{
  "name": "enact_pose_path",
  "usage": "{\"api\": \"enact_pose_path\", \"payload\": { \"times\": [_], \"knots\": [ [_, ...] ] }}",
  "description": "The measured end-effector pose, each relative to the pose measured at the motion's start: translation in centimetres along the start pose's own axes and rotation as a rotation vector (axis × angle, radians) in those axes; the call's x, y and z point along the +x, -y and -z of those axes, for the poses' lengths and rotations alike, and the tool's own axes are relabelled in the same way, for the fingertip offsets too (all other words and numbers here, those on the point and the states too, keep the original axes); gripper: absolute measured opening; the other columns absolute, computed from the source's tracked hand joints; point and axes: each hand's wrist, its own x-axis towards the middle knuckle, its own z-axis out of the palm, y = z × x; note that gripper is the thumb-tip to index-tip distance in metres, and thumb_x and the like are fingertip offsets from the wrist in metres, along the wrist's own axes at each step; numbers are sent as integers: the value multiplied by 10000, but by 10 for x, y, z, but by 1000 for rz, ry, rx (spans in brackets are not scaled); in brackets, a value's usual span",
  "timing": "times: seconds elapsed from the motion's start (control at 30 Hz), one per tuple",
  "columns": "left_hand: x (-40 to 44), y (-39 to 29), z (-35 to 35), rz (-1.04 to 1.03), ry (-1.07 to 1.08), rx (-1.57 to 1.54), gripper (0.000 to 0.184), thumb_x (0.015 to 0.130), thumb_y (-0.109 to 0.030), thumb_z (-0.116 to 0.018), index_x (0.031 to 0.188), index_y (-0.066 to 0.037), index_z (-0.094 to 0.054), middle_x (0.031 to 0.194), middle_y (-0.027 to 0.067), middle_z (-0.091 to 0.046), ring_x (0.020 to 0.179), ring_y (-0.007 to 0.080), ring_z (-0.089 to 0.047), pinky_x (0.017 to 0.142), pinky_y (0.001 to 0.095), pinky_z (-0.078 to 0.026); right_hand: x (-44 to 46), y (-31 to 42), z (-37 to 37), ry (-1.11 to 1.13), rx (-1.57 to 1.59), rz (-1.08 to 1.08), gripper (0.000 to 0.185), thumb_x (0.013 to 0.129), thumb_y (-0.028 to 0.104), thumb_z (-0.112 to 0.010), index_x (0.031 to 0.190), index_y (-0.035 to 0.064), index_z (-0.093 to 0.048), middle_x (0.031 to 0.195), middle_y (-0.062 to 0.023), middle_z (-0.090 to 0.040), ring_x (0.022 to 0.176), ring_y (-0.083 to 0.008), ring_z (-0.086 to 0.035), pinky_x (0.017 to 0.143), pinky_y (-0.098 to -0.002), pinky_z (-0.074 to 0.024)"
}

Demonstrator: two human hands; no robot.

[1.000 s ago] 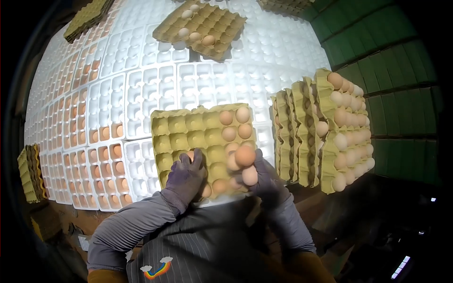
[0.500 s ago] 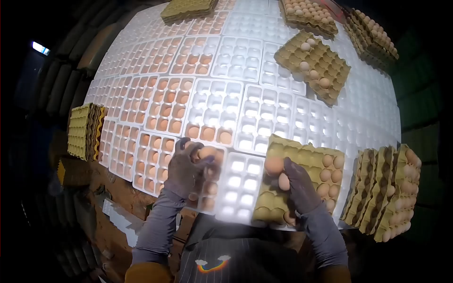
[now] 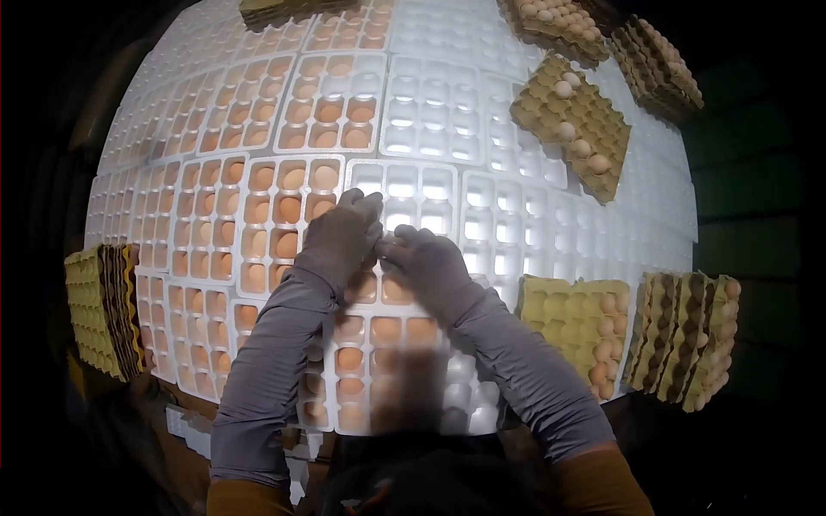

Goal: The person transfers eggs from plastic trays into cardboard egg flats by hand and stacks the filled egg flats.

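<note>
Both my hands wear grey gloves and meet over a white tray with square cells [image 3: 441, 176]. My left hand [image 3: 344, 230], fingers curled downward, is at the tray's left side. Close beside it, my right hand [image 3: 430, 268] also has bent, closed fingers. The hands hide whatever is in their fingers. Brown eggs [image 3: 397, 291] sit in the tray's near row, just below the hands. Another white tray [image 3: 368, 421] lies nearer my body, with eggs in its left and far cells and a dark shadow across it.
More white trays with eggs [image 3: 286, 209] spread to the left. A yellowish pulp tray [image 3: 551, 314] with eggs along its right side lies right of my right forearm. Stacked pulp trays stand at right [image 3: 680, 340] and left [image 3: 96, 310]. Another pulp tray [image 3: 585, 120] holds several eggs.
My left hand has moved away from my body; my right hand has left the pulp tray and come left to join it. Eggs visible in both hands earlier are now hidden. The view has shifted.
</note>
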Motion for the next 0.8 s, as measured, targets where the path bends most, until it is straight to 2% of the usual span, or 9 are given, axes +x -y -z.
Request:
{"api": "enact_pose_path", "payload": {
  "times": [0.1, 0.13, 0.23, 0.27, 0.33, 0.4, 0.53, 0.7, 0.8],
  "knots": [
    [15, -7, 1, 3, -175, -468, 396, 938, -205, -685, 1325, -137, -631, 1210, 135, -664, 1045, 311, -681, 898, 409, -547, 17, -29, -18, -389, 93, -128, 366, 922, 179, -666, 1285, 208, -633, 1000, -82, -623, 935, -277, -615, 787, -421, -530],
    [23, -11, -9, -79, -233, -509, 425, 959, -182, -656, 1370, -98, -586, 1260, 167, -634, 1094, 328, -659, 922, 404, -534, 27, -26, -3, -425, 430, -290, 438, 922, 111, -647, 1350, 182, -586, 1041, -109, -607, 954, -313, -604, 789, -447, -517],
    [48, -18, -66, -260, -393, -211, 513, 974, -220, -598, 1456, -96, -474, 1337, 172, -563, 1288, 349, -510, 1094, 470, -415, 36, -48, -17, -452, 513, -259, 601, 880, -78, -568, 1440, 130, -503, 1208, -156, -584, 1060, -363, -588, 912, -422, -508],
    [51, -16, -80, -297, -366, -121, 498, 985, -206, -569, 1450, -61, -464, 1353, 171, -546, 1342, 367, -448, 1170, 512, -311, 26, -52, -18, -482, 730, -320, 616, 884, -104, -542, 1452, 131, -504, 1241, -130, -598, 1094, -282, -601, 959, -363, -495],
    [44, -18, -81, -366, -376, 55, 492, 988, -200, -559, 1447, -52, -459, 1369, 173, -529, 1358, 379, -427, 1193, 525, -267, -3, -42, 9, -499, 1214, -591, 588, 907, -105, -514, 1458, 100, -502, 1235, -96, -602, 1103, -182, -588, 964, -305, -483],
    [42, -17, -76, -333, -349, -90, 487, 976, -189, -569, 1430, -42, -472, 1388, 177, -511, 1366, 399, -409, 1188, 509, -286, -57, -36, 40, -435, 1388, -557, 535, 937, -80, -506, 1454, 55, -499, 1253, -91, -597, 1096, -133, -571, 975, -263, -468],
    [28, -31, -65, -317, -401, -303, 424, 929, -70, -630, 1350, -50, -585, 1342, 178, -582, 1317, 371, -490, 1094, 465, -413, -179, -25, 108, -232, 918, -790, 432, 938, 36, -615, 1367, 3, -573, 1221, -76, -633, 1123, -142, -605, 986, -286, -479],
    [-37, -139, -72, -432, -177, -510, 315, 894, -61, -693, 1209, -68, -694, 1177, 142, -665, 1117, 323, -640, 965, 415, -513, -302, -106, 182, -441, 492, -962, 403, 931, 24, -626, 1333, 32, -601, 1280, -79, -617, 1169, -191, -596, 997, -309, -472],
    [-65, -224, -95, -549, 15, -489, 335, 854, -19, -721, 1181, -91, -713, 1112, 127, -695, 1058, 308, -672, 915, 384, -548, -340, -202, 183, -355, 233, -623, 447, 903, 108, -679, 1345, 109, -613, 1338, -102, -614, 1277, -301, -533, 1059, -415, -453]
  ]
}}
